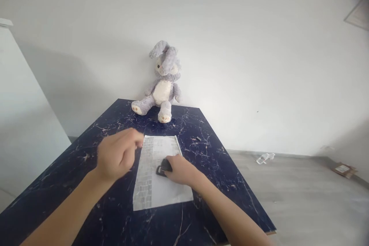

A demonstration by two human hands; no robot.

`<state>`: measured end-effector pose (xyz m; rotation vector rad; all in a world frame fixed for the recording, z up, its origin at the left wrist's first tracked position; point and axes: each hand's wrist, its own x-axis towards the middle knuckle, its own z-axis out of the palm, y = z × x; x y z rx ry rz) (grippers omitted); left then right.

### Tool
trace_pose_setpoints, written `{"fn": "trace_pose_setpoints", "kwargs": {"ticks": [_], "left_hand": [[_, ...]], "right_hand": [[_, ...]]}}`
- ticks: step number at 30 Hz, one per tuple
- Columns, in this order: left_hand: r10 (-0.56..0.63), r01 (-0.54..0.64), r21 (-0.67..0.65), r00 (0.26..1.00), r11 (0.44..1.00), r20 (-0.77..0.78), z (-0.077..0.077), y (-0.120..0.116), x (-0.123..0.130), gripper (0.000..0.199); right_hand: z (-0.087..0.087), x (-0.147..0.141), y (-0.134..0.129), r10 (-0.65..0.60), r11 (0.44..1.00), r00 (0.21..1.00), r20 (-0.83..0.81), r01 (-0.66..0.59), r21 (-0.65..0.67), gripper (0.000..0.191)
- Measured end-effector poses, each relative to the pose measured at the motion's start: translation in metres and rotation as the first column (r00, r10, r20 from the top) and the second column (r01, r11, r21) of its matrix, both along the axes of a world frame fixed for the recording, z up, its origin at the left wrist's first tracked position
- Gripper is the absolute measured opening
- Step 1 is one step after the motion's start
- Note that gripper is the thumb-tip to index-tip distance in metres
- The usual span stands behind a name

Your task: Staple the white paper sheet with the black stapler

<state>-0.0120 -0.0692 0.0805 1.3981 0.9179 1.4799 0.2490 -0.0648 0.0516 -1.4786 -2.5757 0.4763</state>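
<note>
A white sheet of paper [167, 192] lies on the dark blue marble-patterned table [115, 215], with rows of grey rectangular marks down its left side and fainter ones near its top. My right hand [181, 169] is closed around a black self-inking stamp [165, 167], held over the middle of the sheet. The stamp's open black frame faces left; whether its base touches the paper I cannot tell. Curled into a loose fist, my left hand [118, 153] is by the sheet's upper left edge. Nothing shows in its fingers, which are slightly blurred.
A grey plush rabbit [163, 92] sits at the table's far end against the white wall. One small dark piece [198, 138] lies right of the paper. On the floor are a clear plastic item [265, 158] and a brown package [344, 170]. A white cabinet [23, 107] stands left.
</note>
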Motion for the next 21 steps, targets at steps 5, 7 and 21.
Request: {"fn": "trace_pose_setpoints", "kwargs": {"ticks": [5,7,21], "left_hand": [[0.288,-0.125,0.286,0.708,0.95,-0.645,-0.007,0.053,-0.014,0.019],[0.282,-0.146,0.25,0.671,0.957,-0.685,-0.03,0.066,-0.026,0.018],[-0.211,0.281,-0.042,0.805,0.959,0.555,-0.07,0.087,-0.123,0.042]], "right_hand": [[-0.007,0.06,-0.03,-0.149,0.989,0.987,-0.063,0.148,-0.025,0.022],[-0.008,0.083,-0.04,-0.192,0.981,0.974,-0.117,0.189,-0.038,0.029],[-0.037,0.103,0.085,-0.371,0.914,0.928,0.014,0.363,0.182,0.054]]}}
